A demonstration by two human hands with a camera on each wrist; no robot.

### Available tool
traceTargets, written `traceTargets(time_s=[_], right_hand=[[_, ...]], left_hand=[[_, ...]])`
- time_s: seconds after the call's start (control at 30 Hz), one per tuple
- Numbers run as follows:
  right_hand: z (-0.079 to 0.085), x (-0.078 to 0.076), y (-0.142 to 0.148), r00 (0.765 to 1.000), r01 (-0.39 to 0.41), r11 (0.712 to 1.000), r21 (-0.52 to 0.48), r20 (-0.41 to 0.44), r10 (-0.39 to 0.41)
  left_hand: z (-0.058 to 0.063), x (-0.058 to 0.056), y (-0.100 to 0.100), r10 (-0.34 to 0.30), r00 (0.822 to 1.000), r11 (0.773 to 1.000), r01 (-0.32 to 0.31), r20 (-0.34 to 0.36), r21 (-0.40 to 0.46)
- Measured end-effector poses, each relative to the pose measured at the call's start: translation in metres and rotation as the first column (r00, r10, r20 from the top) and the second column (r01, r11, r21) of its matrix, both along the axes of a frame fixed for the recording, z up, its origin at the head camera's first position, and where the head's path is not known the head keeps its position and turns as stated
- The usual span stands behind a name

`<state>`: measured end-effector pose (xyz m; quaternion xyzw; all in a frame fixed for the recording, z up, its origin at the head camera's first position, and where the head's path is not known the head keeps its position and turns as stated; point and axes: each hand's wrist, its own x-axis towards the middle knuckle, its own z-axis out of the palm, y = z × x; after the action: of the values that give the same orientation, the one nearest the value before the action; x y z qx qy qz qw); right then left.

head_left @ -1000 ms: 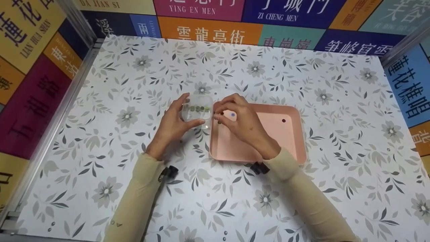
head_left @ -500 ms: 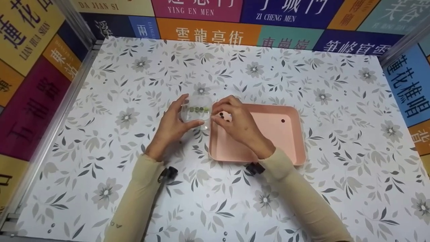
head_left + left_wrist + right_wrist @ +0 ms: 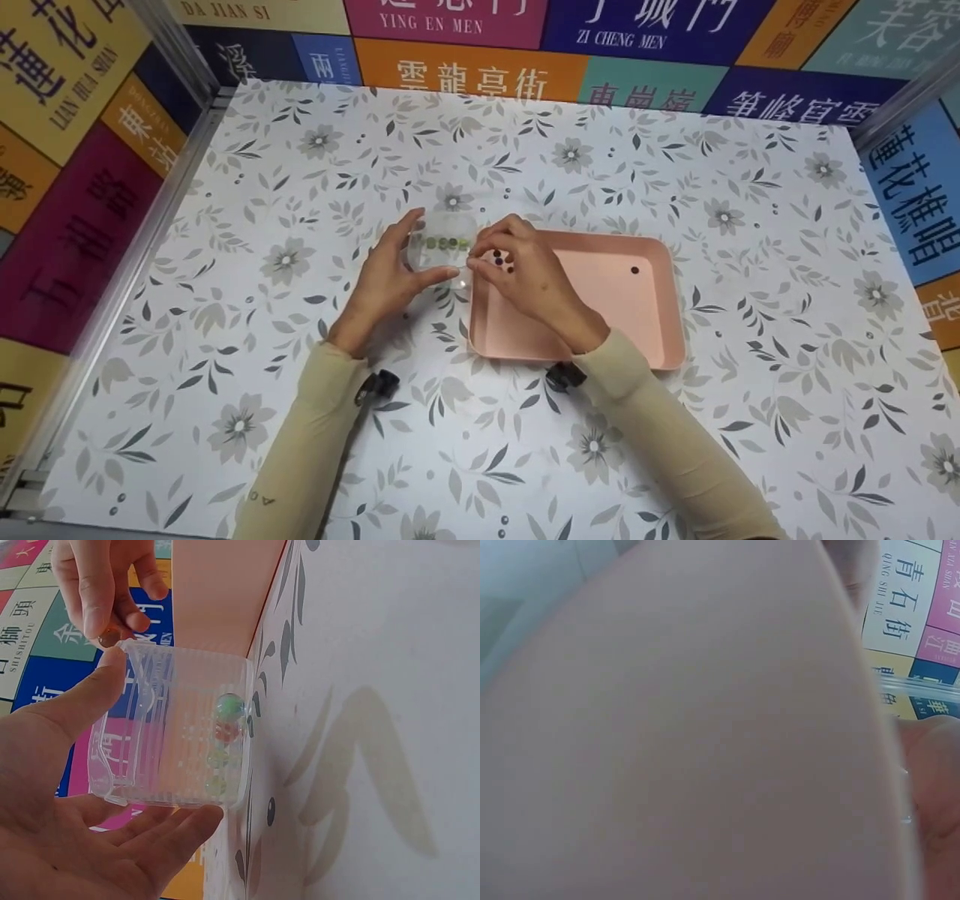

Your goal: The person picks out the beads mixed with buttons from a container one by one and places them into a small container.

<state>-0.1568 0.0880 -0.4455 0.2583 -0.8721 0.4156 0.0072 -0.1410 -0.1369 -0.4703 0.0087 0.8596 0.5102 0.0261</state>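
Observation:
A clear plastic box (image 3: 444, 225) stands left of the pink tray, and my left hand (image 3: 384, 276) grips it between thumb and fingers. Several marbles (image 3: 229, 707), green and reddish, lie in a row at its bottom in the left wrist view. My right hand (image 3: 534, 274) reaches over the tray's left edge to the box. Between its thumb and fingertips it pinches a brownish marble (image 3: 109, 637), right at the box's rim. Most of the right wrist view is filled by a blurred pinkish surface, with part of the left hand (image 3: 937, 802) at the right edge.
The shallow pink tray (image 3: 630, 330) sits beside the box on a table with a floral cover (image 3: 360, 465). A lone dark marble (image 3: 635, 270) lies in its right part, and several dark ones near its left wall, partly behind the right hand. Colourful lettered panels (image 3: 465, 67) border the table.
My right hand has moved slightly left, from over the tray to the box's rim. Dark marbles behind its fingers show more now. The left hand and box stay put.

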Motion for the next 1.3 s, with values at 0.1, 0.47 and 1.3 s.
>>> traceTargets(time_s=[0.1,0.47,1.3], right_hand=[[-0.0003,-0.0008,-0.0021,1.0,0.002,1.0,-0.004,-0.002,-0.002],[-0.0026,-0.0027,-0.0088,0.999,0.048,0.999,0.021,0.003,-0.048],[-0.0059,-0.0005,-0.0057,0.999,0.001,1.0,0.026,0.04,-0.002]], left_hand=[[0.0003,-0.0002,0.0,-0.004,1.0,1.0,0.004,-0.002,0.008],[-0.0014,-0.001,0.001,-0.01,1.0,1.0,0.01,-0.022,-0.004],[-0.0029,-0.0012,-0.0005,-0.008,1.0,1.0,0.008,-0.025,-0.014]])
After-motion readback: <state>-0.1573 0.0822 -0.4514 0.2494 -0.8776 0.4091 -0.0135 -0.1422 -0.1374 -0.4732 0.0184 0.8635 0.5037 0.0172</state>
